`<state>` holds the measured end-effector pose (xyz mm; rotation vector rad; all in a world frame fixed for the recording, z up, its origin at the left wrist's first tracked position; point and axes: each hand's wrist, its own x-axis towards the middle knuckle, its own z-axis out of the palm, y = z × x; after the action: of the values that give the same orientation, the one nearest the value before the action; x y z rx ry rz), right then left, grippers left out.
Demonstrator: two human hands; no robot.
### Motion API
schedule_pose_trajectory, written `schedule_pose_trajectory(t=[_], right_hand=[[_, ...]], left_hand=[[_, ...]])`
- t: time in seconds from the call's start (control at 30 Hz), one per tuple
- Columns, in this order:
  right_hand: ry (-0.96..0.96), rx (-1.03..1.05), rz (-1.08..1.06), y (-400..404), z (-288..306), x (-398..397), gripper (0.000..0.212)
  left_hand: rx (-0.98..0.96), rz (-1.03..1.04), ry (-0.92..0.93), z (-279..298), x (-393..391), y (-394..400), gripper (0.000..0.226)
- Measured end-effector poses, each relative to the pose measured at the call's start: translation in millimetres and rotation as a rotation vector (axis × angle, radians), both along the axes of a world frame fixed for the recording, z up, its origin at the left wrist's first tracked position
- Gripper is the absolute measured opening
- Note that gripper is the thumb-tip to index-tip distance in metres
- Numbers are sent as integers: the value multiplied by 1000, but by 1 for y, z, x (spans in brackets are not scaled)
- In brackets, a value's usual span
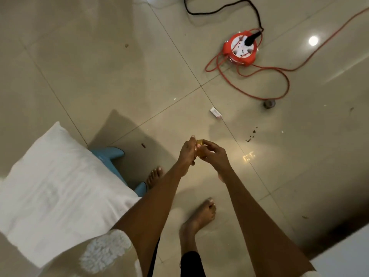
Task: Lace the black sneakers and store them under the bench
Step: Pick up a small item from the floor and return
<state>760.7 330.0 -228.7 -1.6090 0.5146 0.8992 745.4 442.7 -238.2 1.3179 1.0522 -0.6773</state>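
No black sneakers show in the head view. My left hand (186,151) and my right hand (216,154) meet in front of me over the tiled floor. Together they hold a small amber object with a golden top (199,142). My left fingers curl round its body and my right fingers pinch it from the other side. What the object is I cannot tell. At the left, a white pillow (60,188) lies on a blue seat, of which only the legs (111,154) show. The space under it is mostly hidden.
A red cord reel (240,49) with a black plug in it stands on the floor at the far right, with red cable (279,84) looping around it. A small white packet (215,112) and dark crumbs (251,135) lie ahead. My bare feet (199,216) stand below my hands.
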Motion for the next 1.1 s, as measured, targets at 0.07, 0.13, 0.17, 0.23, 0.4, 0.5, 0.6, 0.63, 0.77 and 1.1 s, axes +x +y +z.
schedule_pose_trajectory(t=[0.07,0.13,0.17,0.23,0.4,0.5,0.6,0.63,0.77,1.1], right_hand=[[27,66,16,-13,-2,-7,34],[61,122,21,-27,-6,-15,37],[76,136,21,-32,-7,-19,39],[89,149,8,-40,-10,-26,41],[85,64,-105,-47,-11,-43,24],[122,-35,-149,-45,-14,-57,32],[165,-217,-152,-37,-18,-73,49],[196,-243,-165,-35,-19,-79,53],[272,-258,-202,-35,-19,-110,63],[131,128,-545,-45,-29,-201,45]], left_hand=[[11,17,25,-2,-7,-13,46],[-18,21,67,-2,-14,-23,46],[-41,23,92,-2,-16,-26,46],[-67,13,128,1,-21,-32,46],[-30,-72,77,3,-34,-43,45],[21,-121,1,1,-48,-46,41],[53,-186,-37,-4,-63,-51,39],[60,-209,-41,-6,-68,-52,39],[55,-343,-35,-9,-93,-60,37],[-76,-470,138,-19,-138,-58,38]])
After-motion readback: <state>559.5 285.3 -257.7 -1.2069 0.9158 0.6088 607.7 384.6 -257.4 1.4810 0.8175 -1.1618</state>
